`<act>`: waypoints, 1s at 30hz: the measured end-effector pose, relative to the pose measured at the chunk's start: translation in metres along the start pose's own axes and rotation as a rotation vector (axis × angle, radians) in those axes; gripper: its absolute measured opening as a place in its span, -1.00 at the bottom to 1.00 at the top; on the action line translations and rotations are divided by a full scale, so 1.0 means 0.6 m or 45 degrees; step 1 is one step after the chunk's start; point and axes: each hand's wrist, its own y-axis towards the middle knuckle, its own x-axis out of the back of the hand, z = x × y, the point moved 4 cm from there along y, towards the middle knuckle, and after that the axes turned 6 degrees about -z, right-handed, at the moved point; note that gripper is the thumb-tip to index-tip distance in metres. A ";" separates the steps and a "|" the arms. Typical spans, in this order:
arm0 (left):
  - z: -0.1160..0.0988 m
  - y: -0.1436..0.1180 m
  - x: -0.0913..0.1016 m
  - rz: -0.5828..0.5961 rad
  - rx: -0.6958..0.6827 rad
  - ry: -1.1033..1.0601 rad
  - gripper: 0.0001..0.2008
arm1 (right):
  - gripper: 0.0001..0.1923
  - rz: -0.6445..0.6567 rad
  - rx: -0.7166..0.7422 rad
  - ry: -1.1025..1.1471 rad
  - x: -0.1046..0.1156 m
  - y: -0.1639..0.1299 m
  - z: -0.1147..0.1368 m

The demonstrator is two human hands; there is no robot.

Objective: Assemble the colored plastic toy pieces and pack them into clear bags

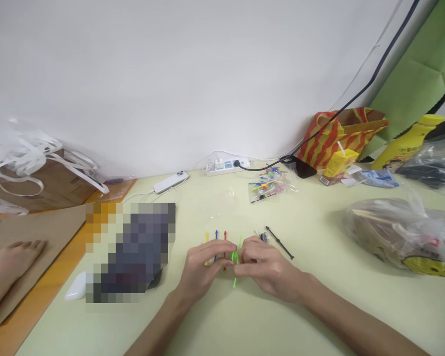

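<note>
A thin, bright-green plastic piece (235,257) is pinched by the left hand (204,262) and the right hand (269,267) over the smooth table (315,227), left of a slender, arrow-tipped black rod (280,242)

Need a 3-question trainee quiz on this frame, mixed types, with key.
1. What colour is the plastic piece between the left hand and the right hand?
2. True or false: the white phone lies left of the power strip.
3. Which is nearest the right hand?
A) black rod
B) striped bag
C) yellow bottle

Key: 1. Green; 2. True; 3. A
</note>
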 end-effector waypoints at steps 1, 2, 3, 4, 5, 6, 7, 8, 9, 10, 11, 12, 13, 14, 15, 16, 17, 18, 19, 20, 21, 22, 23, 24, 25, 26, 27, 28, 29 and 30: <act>0.000 0.000 0.000 -0.008 0.026 -0.016 -0.72 | -0.64 -0.001 -0.006 0.010 0.001 0.001 0.001; 0.000 0.001 -0.001 -0.013 0.050 -0.028 -0.73 | -0.65 -0.004 -0.009 0.017 0.002 0.001 0.002; 0.000 0.001 -0.001 -0.015 0.071 -0.038 -0.73 | -0.66 -0.009 -0.007 0.021 0.003 0.002 0.002; -0.001 0.001 -0.002 -0.018 0.092 -0.049 -0.73 | -0.66 -0.012 -0.002 0.022 0.003 0.003 0.003; -0.001 0.001 -0.003 -0.026 0.112 -0.062 -0.73 | -0.66 -0.017 0.007 0.018 0.004 0.003 0.004; -0.001 0.001 -0.004 -0.037 0.129 -0.080 -0.73 | -0.66 -0.019 0.014 0.009 0.004 0.004 0.005; -0.001 0.001 -0.005 -0.050 0.147 -0.098 -0.73 | -0.66 -0.023 0.022 -0.003 0.005 0.004 0.006; -0.002 0.001 -0.006 -0.061 0.168 -0.117 -0.74 | -0.67 -0.025 0.030 -0.014 0.005 0.004 0.007; -0.002 0.000 -0.008 -0.071 0.194 -0.135 -0.76 | -0.67 -0.026 0.036 -0.024 0.005 0.004 0.008; -0.001 0.000 -0.010 -0.078 0.228 -0.152 -0.78 | -0.67 -0.028 0.043 -0.034 0.005 0.003 0.008; 0.000 -0.001 -0.012 -0.080 0.264 -0.167 -0.81 | -0.67 -0.027 0.050 -0.043 0.005 0.003 0.009; 0.000 -0.001 -0.013 -0.078 0.297 -0.175 -0.83 | -0.68 -0.025 0.056 -0.055 0.005 0.003 0.010; 0.001 -0.001 -0.013 -0.072 0.317 -0.175 -0.86 | -0.68 -0.018 0.059 -0.069 0.004 0.003 0.010; 0.001 0.000 -0.013 -0.060 0.311 -0.162 -0.88 | -0.68 -0.007 0.062 -0.083 0.004 0.004 0.009; 0.001 0.002 -0.011 -0.045 0.279 -0.130 -0.89 | -0.67 0.008 0.067 -0.089 0.004 0.005 0.009; 0.000 0.005 -0.008 -0.030 0.225 -0.080 -0.90 | -0.67 0.024 0.070 -0.082 0.006 0.006 0.007; 0.000 0.008 -0.004 -0.022 0.159 -0.015 -0.90 | -0.70 0.034 0.068 -0.065 0.008 0.007 0.005; 0.001 0.011 0.001 -0.023 0.093 0.061 -0.89 | -0.74 0.029 0.060 -0.045 0.014 0.008 0.002; 0.003 0.013 0.006 -0.032 0.039 0.143 -0.87 | -0.79 0.001 0.043 -0.032 0.022 0.010 -0.002; 0.007 0.015 0.010 -0.040 -0.003 0.222 -0.85 | -0.84 -0.054 0.016 -0.036 0.034 0.011 -0.007; 0.010 0.016 0.013 -0.039 -0.037 0.291 -0.83 | -0.88 -0.122 -0.023 -0.067 0.048 0.011 -0.013; 0.014 0.016 0.014 -0.021 -0.065 0.350 -0.82 | -0.89 -0.208 -0.066 -0.123 0.064 0.010 -0.021; 0.017 0.015 0.012 0.015 -0.087 0.398 -0.82 | -0.88 -0.273 -0.109 -0.199 0.079 0.009 -0.028; 0.020 0.014 0.008 0.066 -0.098 0.437 -0.82 | -0.88 -0.314 -0.153 -0.289 0.094 0.007 -0.036; 0.023 0.012 0.003 0.127 -0.101 0.470 -0.82 | -0.87 -0.326 -0.184 -0.373 0.107 0.005 -0.044; 0.025 0.011 -0.002 0.185 -0.093 0.502 -0.82 | -0.86 -0.312 -0.201 -0.440 0.117 0.003 -0.050; 0.027 0.009 -0.007 0.234 -0.079 0.532 -0.81 | -0.84 -0.269 -0.213 -0.488 0.124 0.001 -0.057; 0.028 0.008 -0.011 0.272 -0.065 0.560 -0.80 | -0.82 -0.200 -0.222 -0.513 0.128 0.000 -0.063; 0.028 0.006 -0.014 0.295 -0.056 0.582 -0.79 | -0.80 -0.112 -0.234 -0.520 0.129 -0.001 -0.067; 0.029 0.006 -0.016 0.310 -0.050 0.602 -0.79 | -0.78 -0.019 -0.253 -0.516 0.128 -0.001 -0.071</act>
